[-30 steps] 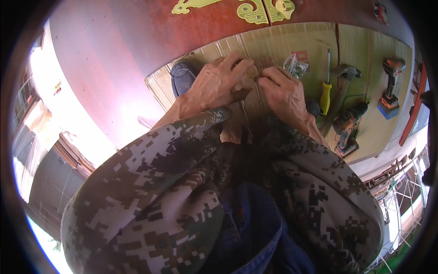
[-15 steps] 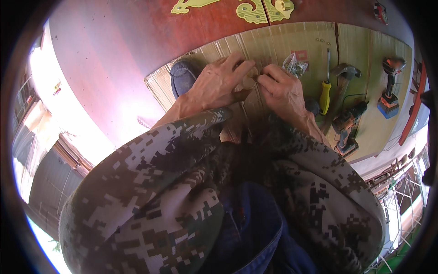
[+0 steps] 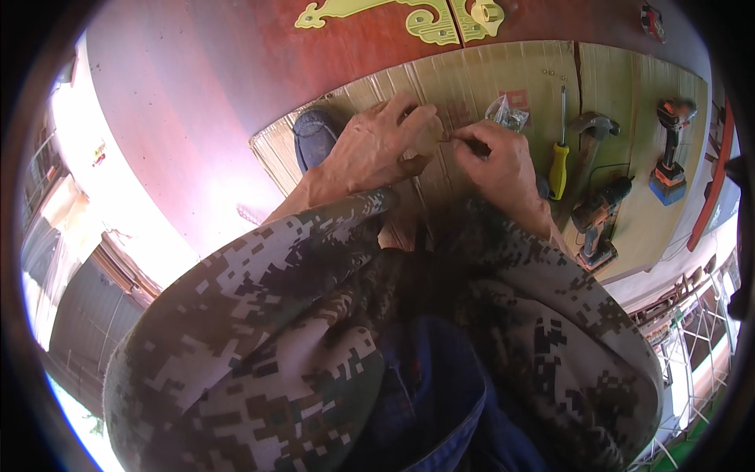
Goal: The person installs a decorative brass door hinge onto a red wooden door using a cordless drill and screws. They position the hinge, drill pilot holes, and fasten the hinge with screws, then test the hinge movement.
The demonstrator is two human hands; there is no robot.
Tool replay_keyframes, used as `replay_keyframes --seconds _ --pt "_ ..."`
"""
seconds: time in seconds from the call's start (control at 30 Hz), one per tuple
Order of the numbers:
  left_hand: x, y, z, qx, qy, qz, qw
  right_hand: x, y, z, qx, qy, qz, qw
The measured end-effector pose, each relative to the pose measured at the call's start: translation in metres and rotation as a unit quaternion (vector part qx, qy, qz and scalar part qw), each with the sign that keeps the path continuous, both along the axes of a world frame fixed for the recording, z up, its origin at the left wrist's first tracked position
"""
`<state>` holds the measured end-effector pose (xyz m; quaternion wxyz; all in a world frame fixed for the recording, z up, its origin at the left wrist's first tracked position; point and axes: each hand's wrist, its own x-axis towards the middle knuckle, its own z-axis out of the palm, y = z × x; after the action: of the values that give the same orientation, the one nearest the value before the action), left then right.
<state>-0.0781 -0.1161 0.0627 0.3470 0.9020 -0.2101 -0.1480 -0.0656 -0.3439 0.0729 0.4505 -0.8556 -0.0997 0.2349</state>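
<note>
Tan piece (image 3: 427,135) clenched in our left hand (image 3: 377,145); right hand (image 3: 495,157) pinches a thin tool (image 3: 464,141) (lying level) toward it, frame centre-top.

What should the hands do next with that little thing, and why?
Probably bring the right hand a bit closer to the left hand. The left pinches a small tan piece, and the right's thin pointed tool already aims at it.
</note>
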Motion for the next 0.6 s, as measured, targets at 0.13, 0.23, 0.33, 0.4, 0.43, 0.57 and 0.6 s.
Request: replay_keyframes --seconds 0.13,0.23,0.33,0.4,0.43,0.57,0.6 --pt "0.002 -0.002 0.004 -0.005 0.046 0.009 0.999 0.001 0.003 -0.003 0.02 0.068 -0.056 0.996" --pt "0.002 0.0 0.001 -0.015 0.002 0.003 1.0 0.0 0.001 -0.005 -0.001 0.115 -0.056 0.992" --pt "0.003 0.0 0.003 -0.002 0.016 0.01 1.0 -0.004 -0.002 -0.01 0.008 0.144 -0.063 0.987" --pt "0.002 0.0 0.003 -0.006 0.014 0.016 1.0 -0.004 -0.002 -0.01 0.029 0.178 -0.082 0.98" --pt "0.002 0.0 0.003 -0.008 0.013 0.018 1.0 -0.002 -0.001 -0.008 0.042 0.205 -0.095 0.973" --pt "0.002 0.0 0.002 -0.013 0.017 0.008 1.0 -0.004 0.002 -0.015 0.017 0.174 -0.09 0.98" --pt "0.002 0.0 0.0 -0.013 0.003 0.004 1.0 -0.003 0.001 -0.013 0.01 0.189 -0.095 0.977"
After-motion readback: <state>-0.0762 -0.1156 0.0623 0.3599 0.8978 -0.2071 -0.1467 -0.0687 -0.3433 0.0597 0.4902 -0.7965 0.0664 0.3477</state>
